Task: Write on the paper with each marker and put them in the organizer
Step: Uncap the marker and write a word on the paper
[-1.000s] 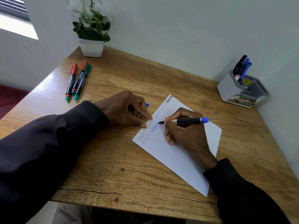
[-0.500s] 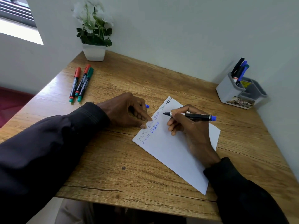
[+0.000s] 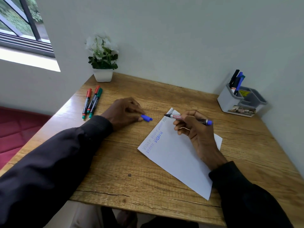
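- Wooden desk [image 3: 148,170] carries the paper [image 3: 177,158] near right and the organizer [image 3: 230,102] far right.
- Right hand [image 3: 197,134] pinches the uncapped blue marker [image 3: 189,118] mid-barrel above the paper's far corner; it is probably light, rigid and smooth.
- Left hand [image 3: 123,112] pinches its cap [image 3: 146,118], left of the paper.

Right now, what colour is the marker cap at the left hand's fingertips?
Blue; the cap shows best in the head view.

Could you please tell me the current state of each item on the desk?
Blue marker: uncapped, gripped by right hand, at the paper's far corner.
Blue cap: off, pinched by left hand.
Paper: flat, partly written on.
Three loose markers: capped, lying flat.
Organizer: holding several upright markers.
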A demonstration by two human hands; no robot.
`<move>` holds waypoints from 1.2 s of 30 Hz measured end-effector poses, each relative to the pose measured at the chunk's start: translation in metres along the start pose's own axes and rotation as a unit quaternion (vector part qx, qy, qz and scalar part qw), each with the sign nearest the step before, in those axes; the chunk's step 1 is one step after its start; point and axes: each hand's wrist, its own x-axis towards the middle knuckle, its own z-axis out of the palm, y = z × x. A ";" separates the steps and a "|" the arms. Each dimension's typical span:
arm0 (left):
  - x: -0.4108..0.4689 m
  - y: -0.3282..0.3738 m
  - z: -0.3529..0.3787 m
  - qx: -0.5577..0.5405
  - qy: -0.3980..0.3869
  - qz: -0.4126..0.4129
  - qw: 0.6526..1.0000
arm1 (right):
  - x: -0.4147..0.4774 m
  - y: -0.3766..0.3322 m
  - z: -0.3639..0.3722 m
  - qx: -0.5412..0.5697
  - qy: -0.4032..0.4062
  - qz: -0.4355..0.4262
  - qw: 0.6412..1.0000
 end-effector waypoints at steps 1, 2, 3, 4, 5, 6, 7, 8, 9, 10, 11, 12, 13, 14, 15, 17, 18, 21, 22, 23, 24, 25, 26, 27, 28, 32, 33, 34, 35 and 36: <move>0.000 0.000 0.000 -0.004 -0.002 -0.003 1.000 | -0.001 0.000 0.000 -0.017 -0.001 -0.008 1.000; 0.000 0.001 0.000 -0.007 -0.003 -0.005 1.000 | -0.003 0.000 0.000 -0.031 -0.002 -0.015 0.999; 0.000 0.001 0.000 -0.013 -0.001 -0.007 1.000 | -0.003 0.000 0.000 -0.040 -0.003 -0.021 0.999; 0.000 0.003 0.000 -0.022 0.004 -0.009 1.000 | -0.005 0.000 0.000 -0.048 -0.007 -0.028 0.998; -0.001 0.005 0.001 -0.035 0.011 -0.011 0.999 | -0.006 -0.001 0.001 -0.055 -0.011 -0.033 0.998; -0.002 0.007 0.001 -0.050 0.019 -0.014 0.998 | -0.006 -0.001 0.001 -0.057 -0.016 -0.037 0.998; -0.003 0.009 0.001 -0.064 0.026 -0.019 0.997 | -0.007 -0.002 0.002 -0.054 -0.020 -0.039 0.998; -0.004 0.011 0.002 -0.078 0.033 -0.026 0.996 | -0.007 -0.002 0.003 -0.049 -0.024 -0.039 0.998; -0.004 0.013 0.003 -0.088 0.040 -0.030 0.995 | -0.008 -0.002 0.003 -0.043 -0.028 -0.040 0.998; -0.005 0.014 0.003 -0.096 0.046 -0.030 0.994 | -0.008 -0.003 0.003 -0.040 -0.030 -0.042 0.998; -0.006 0.016 0.004 -0.103 0.051 -0.027 0.993 | -0.007 -0.003 0.003 -0.043 -0.030 -0.046 0.998; -0.006 0.018 0.004 -0.111 0.055 -0.022 0.992 | -0.007 -0.003 0.003 -0.050 -0.028 -0.050 0.997; -0.007 0.020 0.004 -0.122 0.057 -0.017 0.991 | -0.007 -0.003 0.003 -0.057 -0.026 -0.053 0.997; -0.009 0.022 0.005 -0.133 0.060 -0.014 0.989 | -0.007 -0.002 0.003 -0.060 -0.024 -0.055 0.996; -0.009 0.024 0.005 -0.142 0.062 -0.012 0.988 | -0.007 -0.002 0.003 -0.061 -0.022 -0.056 0.996; -0.011 0.027 0.005 -0.151 0.062 -0.010 0.986 | -0.007 -0.002 0.003 -0.063 -0.022 -0.055 0.996; -0.012 0.028 0.006 -0.155 0.059 -0.006 0.986 | -0.007 -0.001 0.003 -0.063 -0.023 -0.054 0.996; -0.013 0.033 0.010 -0.165 0.048 0.007 0.985 | -0.007 -0.001 0.004 -0.073 -0.027 -0.061 0.995; -0.014 0.034 0.011 -0.166 0.046 0.008 0.985 | -0.007 -0.001 0.004 -0.083 -0.029 -0.070 0.994; -0.014 0.035 0.012 -0.167 0.047 0.011 0.985 | -0.007 0.000 0.004 -0.094 -0.028 -0.080 0.992; -0.014 0.036 0.013 -0.169 0.052 0.016 0.984 | -0.008 0.000 0.004 -0.103 -0.026 -0.089 0.990; -0.014 0.037 0.013 -0.175 0.060 0.024 0.982 | -0.007 0.000 0.004 -0.109 -0.023 -0.095 0.989; -0.013 0.037 0.014 -0.187 0.070 0.033 0.979 | -0.007 0.000 0.004 -0.111 -0.019 -0.099 0.989; -0.013 0.038 0.014 -0.200 0.082 0.039 0.976 | -0.007 0.000 0.003 -0.114 -0.018 -0.104 0.988; -0.012 0.040 0.015 -0.212 0.093 0.045 0.972 | -0.006 0.001 0.003 -0.118 -0.016 -0.108 0.987; -0.007 0.047 0.021 -0.231 0.121 0.060 0.964 | -0.005 0.002 0.001 -0.116 -0.003 -0.125 0.985; -0.006 0.048 0.023 -0.230 0.122 0.063 0.964 | -0.004 0.003 0.000 -0.116 0.000 -0.126 0.985; -0.005 0.049 0.024 -0.227 0.121 0.066 0.964 | -0.004 0.003 -0.001 -0.116 0.002 -0.127 0.985; -0.005 0.050 0.025 -0.222 0.123 0.069 0.965 | -0.004 0.004 -0.001 -0.114 0.004 -0.128 0.985; -0.004 0.052 0.027 -0.217 0.127 0.071 0.965 | -0.004 0.004 -0.002 -0.112 0.006 -0.128 0.985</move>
